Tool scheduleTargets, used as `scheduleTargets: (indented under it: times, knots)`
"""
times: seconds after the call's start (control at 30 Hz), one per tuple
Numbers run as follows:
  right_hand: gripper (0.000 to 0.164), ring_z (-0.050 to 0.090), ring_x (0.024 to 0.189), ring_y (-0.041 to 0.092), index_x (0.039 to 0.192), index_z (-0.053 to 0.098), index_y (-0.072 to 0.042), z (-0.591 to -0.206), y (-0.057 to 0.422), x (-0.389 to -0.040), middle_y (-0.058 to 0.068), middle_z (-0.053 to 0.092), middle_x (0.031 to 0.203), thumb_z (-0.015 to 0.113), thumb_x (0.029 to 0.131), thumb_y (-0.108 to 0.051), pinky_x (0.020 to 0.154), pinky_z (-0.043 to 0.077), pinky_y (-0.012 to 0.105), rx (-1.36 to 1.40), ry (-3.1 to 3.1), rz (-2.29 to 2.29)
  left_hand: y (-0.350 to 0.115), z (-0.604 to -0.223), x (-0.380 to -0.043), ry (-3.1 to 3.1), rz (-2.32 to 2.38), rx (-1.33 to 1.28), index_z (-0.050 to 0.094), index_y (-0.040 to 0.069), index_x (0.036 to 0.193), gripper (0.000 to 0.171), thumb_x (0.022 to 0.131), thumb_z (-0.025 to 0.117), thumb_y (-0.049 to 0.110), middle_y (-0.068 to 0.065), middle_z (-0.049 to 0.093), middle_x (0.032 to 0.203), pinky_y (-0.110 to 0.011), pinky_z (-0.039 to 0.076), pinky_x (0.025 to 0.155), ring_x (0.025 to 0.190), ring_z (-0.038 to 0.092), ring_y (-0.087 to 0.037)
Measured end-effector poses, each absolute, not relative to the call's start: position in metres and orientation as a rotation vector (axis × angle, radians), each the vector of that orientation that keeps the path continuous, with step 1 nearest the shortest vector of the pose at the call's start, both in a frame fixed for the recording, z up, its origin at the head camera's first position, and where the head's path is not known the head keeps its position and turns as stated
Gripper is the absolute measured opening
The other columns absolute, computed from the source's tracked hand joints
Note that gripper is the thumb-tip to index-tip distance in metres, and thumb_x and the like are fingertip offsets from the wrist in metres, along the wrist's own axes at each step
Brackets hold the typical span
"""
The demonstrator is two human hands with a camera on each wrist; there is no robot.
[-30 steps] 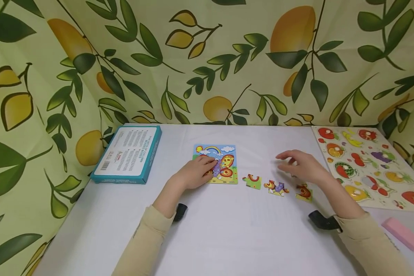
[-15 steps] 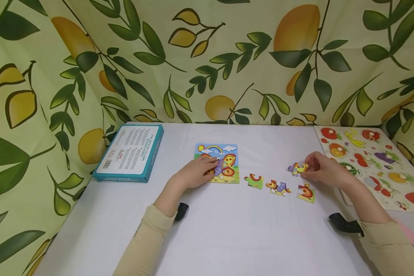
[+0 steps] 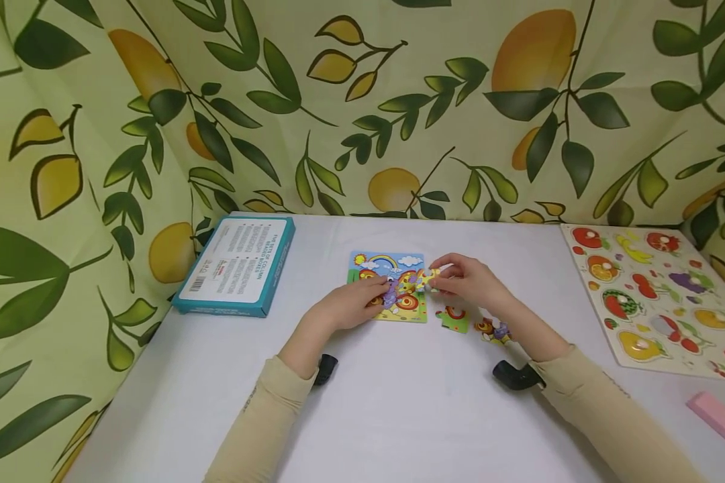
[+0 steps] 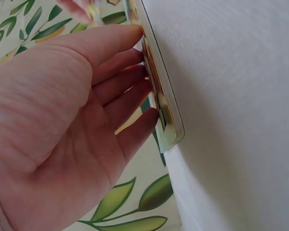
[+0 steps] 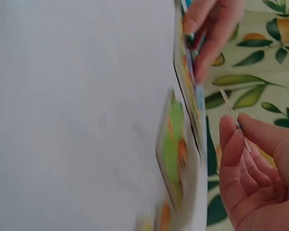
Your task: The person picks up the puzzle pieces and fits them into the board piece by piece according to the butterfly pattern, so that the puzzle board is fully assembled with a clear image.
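My left hand [image 3: 353,305] rests its fingertips on the left side of a square picture puzzle [image 3: 412,260] printed with a butterfly, rainbow and sun. In the left wrist view the fingers [image 4: 120,91] are gently bent against the board's face [image 4: 169,130]. With thumb and fingers, my right hand [image 3: 474,282] pinches a yellow jigsaw piece [image 3: 426,278] at the puzzle's right edge. The right wrist view shows that piece [image 5: 229,107] edge-on, raised off the table. Below it lie a green jigsaw piece [image 3: 454,320] and a purple-and-orange one [image 3: 492,330], partly covered by the right forearm.
A teal-edged box [image 3: 235,268] lies at the back left. On the right are a fruit peg board [image 3: 658,295] and a pink block [image 3: 719,419]. Black wrist mounts [image 3: 515,376] jut from the sleeves. Patterned cloth [image 3: 393,114] hangs behind the white table [image 3: 411,416].
My right hand has reached right, picked up the yellow jigsaw piece and carried it left to the puzzle. The left hand has stayed on the puzzle. The head view has shifted slightly.
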State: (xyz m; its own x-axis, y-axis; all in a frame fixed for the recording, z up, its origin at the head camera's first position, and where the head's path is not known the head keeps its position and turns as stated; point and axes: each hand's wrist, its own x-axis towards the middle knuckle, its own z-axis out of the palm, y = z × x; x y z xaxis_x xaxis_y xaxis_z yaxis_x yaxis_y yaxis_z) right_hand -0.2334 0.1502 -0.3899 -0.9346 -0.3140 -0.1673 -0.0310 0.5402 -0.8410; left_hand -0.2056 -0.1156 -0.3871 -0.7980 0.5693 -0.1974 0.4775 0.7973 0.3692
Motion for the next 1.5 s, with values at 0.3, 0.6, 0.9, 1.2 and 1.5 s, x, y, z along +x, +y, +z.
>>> scheduleTargets:
  times: [0.3,0.6,0.9,1.2,1.5]
  knots:
    - [0.034,0.067,0.071,0.013,0.12,0.066,-0.006,-0.403,0.117,-0.243,0.008,0.062,0.094,0.071,0.091,-0.023,0.065,0.051,0.023,-0.25,2.542,-1.332,-0.113,-0.385,-0.206,2.653,0.512,0.817,0.04,0.006,0.149,0.052,0.101,0.054,0.023,-0.006,0.035,0.155,-0.038,0.026,0.115,0.143,0.03,-0.023]
    - [0.033,0.065,0.068,0.013,0.115,0.068,-0.002,-0.402,0.109,-0.243,0.008,0.063,0.089,0.073,0.089,-0.021,0.061,0.052,0.022,-0.295,2.654,-1.261,-0.115,-0.385,-0.208,2.665,0.48,0.807,0.038,0.012,0.151,0.053,0.101,0.053,0.025,-0.006,0.034,0.156,-0.039,0.027,0.115,0.144,0.029,-0.023]
    - [0.027,0.057,0.072,0.018,0.107,0.069,-0.005,-0.402,0.109,-0.245,0.006,0.059,0.088,0.075,0.087,-0.022,0.059,0.049,0.026,-0.337,2.682,-1.213,-0.116,-0.386,-0.207,2.673,0.424,0.812,0.037,0.02,0.152,0.052,0.102,0.051,0.028,-0.007,0.032,0.156,-0.042,0.028,0.114,0.144,0.028,-0.025]
    - [0.023,0.061,0.062,0.014,0.11,0.065,-0.005,-0.406,0.109,-0.247,0.008,0.056,0.09,0.07,0.091,-0.017,0.057,0.053,0.025,-0.268,2.581,-1.284,-0.116,-0.385,-0.206,2.676,0.43,0.819,0.039,0.019,0.151,0.051,0.102,0.051,0.027,-0.007,0.033,0.155,-0.042,0.029,0.113,0.143,0.029,-0.025]
    - [0.02,0.06,0.062,0.016,0.108,0.064,-0.005,-0.408,0.107,-0.25,0.008,0.055,0.09,0.069,0.092,-0.016,0.058,0.053,0.024,-0.225,2.556,-1.28,-0.117,-0.385,-0.206,2.684,0.428,0.826,0.039,0.019,0.151,0.051,0.102,0.052,0.026,-0.007,0.034,0.155,-0.042,0.03,0.113,0.142,0.03,-0.025]
